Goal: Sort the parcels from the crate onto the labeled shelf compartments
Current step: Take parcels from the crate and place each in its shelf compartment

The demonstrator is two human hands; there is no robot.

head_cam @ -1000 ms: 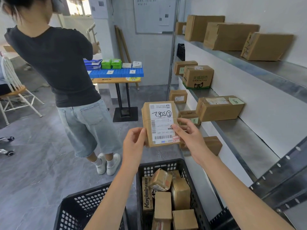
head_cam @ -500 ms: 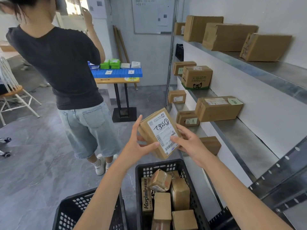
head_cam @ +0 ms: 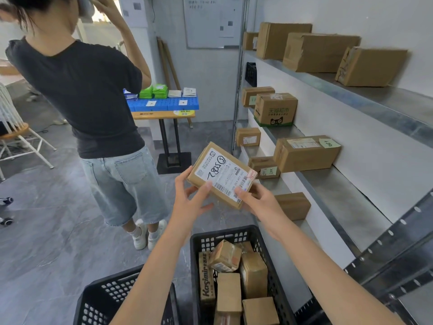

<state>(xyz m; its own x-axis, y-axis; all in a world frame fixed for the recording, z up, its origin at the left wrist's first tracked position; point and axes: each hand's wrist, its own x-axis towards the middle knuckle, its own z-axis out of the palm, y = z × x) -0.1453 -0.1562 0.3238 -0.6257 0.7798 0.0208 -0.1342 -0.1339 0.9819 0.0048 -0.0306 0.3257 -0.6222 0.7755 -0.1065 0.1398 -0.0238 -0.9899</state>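
Right, down by your feet the black crate (head_cam: 195, 254) holds a jumble of brown parcels (head_cam: 253, 273), with a second crate (head_cam: 105, 294) just beside it on your left. Above it, both hands have the labelled parcel (head_cam: 222, 172). Your left hand (head_cam: 187, 205) pinches the near left edge, thumb on the label. Your right hand (head_cam: 262, 202) has its grip on the near right corner, thumb by the barcode. The parcel hangs tilted in the air, not yet on the shelf (head_cam: 332, 184) to your right.

Careful: you hold only its near edge, so a slack grip could drop it back into the crate. Misread the circled digit after 7805 and it likely lands in the wrong compartment. The other person (head_cam: 93, 90) stands near on your left, so a wide swing could clip them.

Your fingers beneath the parcel are hidden. I can find no compartment labels on the shelf, and the green notes on the shelved boxes (head_cam: 304, 153) are too small to read. So are the packets on the far counter (head_cam: 164, 114).
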